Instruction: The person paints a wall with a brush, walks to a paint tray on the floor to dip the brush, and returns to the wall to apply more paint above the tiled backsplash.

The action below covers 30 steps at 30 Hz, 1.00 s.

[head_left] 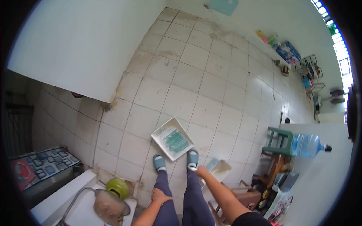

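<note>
My left hand [161, 196] rests on my left leg near the knee, its fingers laid over the dark trouser fabric. My right arm reaches down beside my right leg, and my right hand [201, 171] is low at the ankle, close to something small and white [192, 168]; its fingers are too small to make out. A white square tray [184, 153] with a streaked teal bottom lies on the tiles just ahead of my feet. Blue slippers [159, 162] are on both feet. Behind my right hand is a second pale container [224, 170] with something light blue in it.
White floor tiles [194, 54] stretch ahead between walls. At right, a large water bottle [307, 145] lies on a green stool [281, 142], beside cluttered shelving. A green gas cylinder [117, 188] stands at lower left near a patterned-top surface [49, 165]. Assorted items line the far right wall.
</note>
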{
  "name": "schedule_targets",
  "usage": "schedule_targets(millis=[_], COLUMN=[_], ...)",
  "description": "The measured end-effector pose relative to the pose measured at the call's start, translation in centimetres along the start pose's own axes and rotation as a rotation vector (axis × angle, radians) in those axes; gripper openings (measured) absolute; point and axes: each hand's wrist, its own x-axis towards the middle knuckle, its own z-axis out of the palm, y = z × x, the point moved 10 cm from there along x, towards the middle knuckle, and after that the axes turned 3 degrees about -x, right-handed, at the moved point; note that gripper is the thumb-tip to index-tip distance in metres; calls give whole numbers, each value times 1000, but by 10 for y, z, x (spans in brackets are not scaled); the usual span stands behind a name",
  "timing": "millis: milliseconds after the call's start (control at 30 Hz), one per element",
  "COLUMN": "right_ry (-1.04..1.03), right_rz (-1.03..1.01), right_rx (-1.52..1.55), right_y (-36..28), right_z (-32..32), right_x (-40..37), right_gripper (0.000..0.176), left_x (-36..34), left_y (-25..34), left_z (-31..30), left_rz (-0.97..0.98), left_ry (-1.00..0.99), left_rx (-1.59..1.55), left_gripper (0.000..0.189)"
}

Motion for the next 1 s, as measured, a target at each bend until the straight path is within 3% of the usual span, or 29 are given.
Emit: schedule_targets(millis=[100,133,167,200,267,467,533,600,700,900,1000], right_ry=[368,495,616,467,571,698,625,625,523,381,354], right_rz=[-47,-141,-238,-209,-308,-354,-243,-207,-182,-154,-134], right_rx=[228,216,203,181,158,-58,-61,-185,-137,-157,-134], right_y=[-31,-49,-70,-91,-126,-183,-184,-183,-179,-168,-153], right_z=[-36,-53,-69,-87,-111,-139,-130,-121,-111,-105,-98], right_x=[100,126,150,169,209,305,326,329,333,302,289], right_gripper=[43,42,40,35,37,46,46,36,35,19,20], left_x=[32,33,46,56,55,75,83,84,78,68,63], left_y=[30,35,44,47,65,62,56,56,57,64,65], left_z=[-11,-15,-16,-12,-23,-46,-47,-50,-64,-69,-75], left_rz=[149,102,134,161,183,178,173,169,163,257,261], left_ry=[32,8,76,136,209,203,219,237,295,439,465], left_rx=[-42,-82,-94,-103,-99,-229,-226,-245,-293,-288,-331], left_gripper=[136,117,110,104,84,83,80,75,64,52,47])
